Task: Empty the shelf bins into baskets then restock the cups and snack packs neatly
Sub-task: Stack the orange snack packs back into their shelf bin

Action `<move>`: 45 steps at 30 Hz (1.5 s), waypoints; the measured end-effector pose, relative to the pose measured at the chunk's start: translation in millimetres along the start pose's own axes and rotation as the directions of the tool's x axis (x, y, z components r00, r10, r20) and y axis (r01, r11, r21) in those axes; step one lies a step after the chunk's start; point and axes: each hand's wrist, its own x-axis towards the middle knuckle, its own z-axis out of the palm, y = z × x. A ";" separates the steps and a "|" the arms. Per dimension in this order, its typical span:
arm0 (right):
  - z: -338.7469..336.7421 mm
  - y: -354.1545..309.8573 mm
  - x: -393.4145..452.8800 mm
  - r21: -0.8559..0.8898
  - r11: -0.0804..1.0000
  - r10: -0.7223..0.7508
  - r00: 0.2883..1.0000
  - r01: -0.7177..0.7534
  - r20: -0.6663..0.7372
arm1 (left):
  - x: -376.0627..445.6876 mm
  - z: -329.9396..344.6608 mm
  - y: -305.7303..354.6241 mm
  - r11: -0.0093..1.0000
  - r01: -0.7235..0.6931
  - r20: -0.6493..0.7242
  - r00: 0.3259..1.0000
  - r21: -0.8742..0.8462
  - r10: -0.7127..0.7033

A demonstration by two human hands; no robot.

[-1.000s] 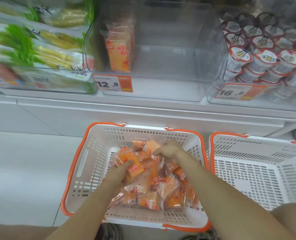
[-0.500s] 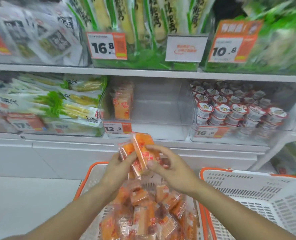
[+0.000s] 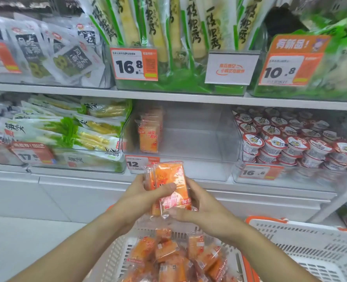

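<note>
Two hands, left hand (image 3: 146, 192) and right hand (image 3: 197, 208), grip a small stack of snack packs (image 3: 169, 186) above the basket (image 3: 115, 259). Restocking step, by the look. Next: stand them beside the packs at the clear bin's (image 3: 199, 139) nine o'clock side.

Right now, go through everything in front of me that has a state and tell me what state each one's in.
Left hand: grips the held snack packs.
Right hand: grips the same packs from below.
Held snack packs: upright, a small stack.
Clear middle bin: nearly empty, a few packs standing at its left.
Cup bin: full.
Near basket: heaped with snack packs.
Right basket: looks empty.
</note>
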 end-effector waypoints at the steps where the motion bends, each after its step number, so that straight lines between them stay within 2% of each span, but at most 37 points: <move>1: -7.0 -2.3 2.2 0.060 0.997 0.043 0.999 -0.043 0.014 | 1.5 -2.1 2.6 0.999 -0.002 0.040 0.999 0.032 0.001; 3: -22.0 -3.8 9.1 0.201 0.973 0.117 0.993 -0.111 -0.018 | 4.7 -6.3 7.8 0.995 0.003 0.175 0.984 0.095 -0.019; 5: -31.8 -5.9 17.7 0.266 0.951 0.166 0.986 -0.160 0.000 | 6.9 -8.8 11.8 0.988 0.019 0.324 0.944 0.154 -0.069; 7: -35.8 -6.6 24.4 0.231 0.951 0.186 0.977 -0.206 0.105 | 8.8 -9.4 12.7 0.978 0.029 0.422 0.899 0.206 -0.116; 9: -37.3 -3.5 27.9 0.176 0.962 0.174 0.966 -0.208 0.191 | 11.2 -11.0 13.3 0.969 0.037 0.448 0.882 0.246 -0.147; 13: -39.2 4.5 31.6 0.179 0.970 0.139 0.978 -0.166 0.155 | 13.0 -11.2 15.3 0.951 -0.003 0.430 0.892 0.308 -0.136; 17: -42.7 8.8 35.9 0.246 0.957 0.171 0.984 -0.152 -0.057 | 11.1 -11.5 16.1 0.965 -0.009 0.383 0.919 0.261 -0.095; 19: -47.5 8.7 36.7 0.342 0.932 0.179 0.972 -0.117 -0.155 | 13.5 -13.0 14.5 0.972 -0.024 0.298 0.953 0.233 -0.048; 22: -50.2 5.7 34.6 0.526 0.850 0.184 0.948 -0.021 -0.259 | 19.9 -12.7 9.0 0.997 0.022 0.115 0.993 0.080 -0.031; 25: -39.2 4.4 30.0 0.651 0.755 0.196 0.918 0.083 -0.344 | 19.8 1.2 8.1 0.988 0.048 0.100 0.994 -0.145 -0.034; 27: -27.2 6.2 25.2 0.672 0.733 0.182 0.922 0.105 -0.342 | 18.2 15.5 10.0 0.974 0.035 0.111 0.994 -0.225 -0.010; 29: -19.2 9.0 22.0 0.663 0.744 0.184 0.931 0.077 -0.315 | 20.2 23.4 12.4 0.946 0.004 0.032 0.999 -0.323 0.007; 32: -23.2 9.5 19.6 0.592 0.805 0.220 0.947 -0.040 -0.235 | 23.0 20.2 18.0 0.910 -0.040 -0.110 0.994 -0.413 -0.006; 35: -33.7 8.0 17.3 0.354 0.918 0.229 0.968 -0.180 -0.100 | 22.4 16.3 19.6 0.912 -0.098 -0.176 0.984 -0.399 0.028; 37: -37.2 8.1 17.2 0.187 0.957 0.235 0.971 -0.222 -0.048 | 22.8 16.9 18.1 0.912 -0.129 -0.181 0.981 -0.390 0.061; 39: -37.0 6.9 18.6 0.072 0.966 0.250 0.968 -0.249 -0.007 | 24.2 16.5 15.3 0.935 -0.153 -0.168 0.980 -0.321 0.103; 41: -33.7 5.9 19.9 -0.010 0.966 0.259 0.965 -0.259 0.029 | 24.5 14.1 14.2 0.969 -0.174 -0.176 0.974 -0.173 0.144; 45: -28.3 8.6 27.9 0.109 0.984 0.139 0.990 -0.140 0.016 | 21.4 6.0 18.2 0.969 -0.231 -0.043 0.971 0.088 0.235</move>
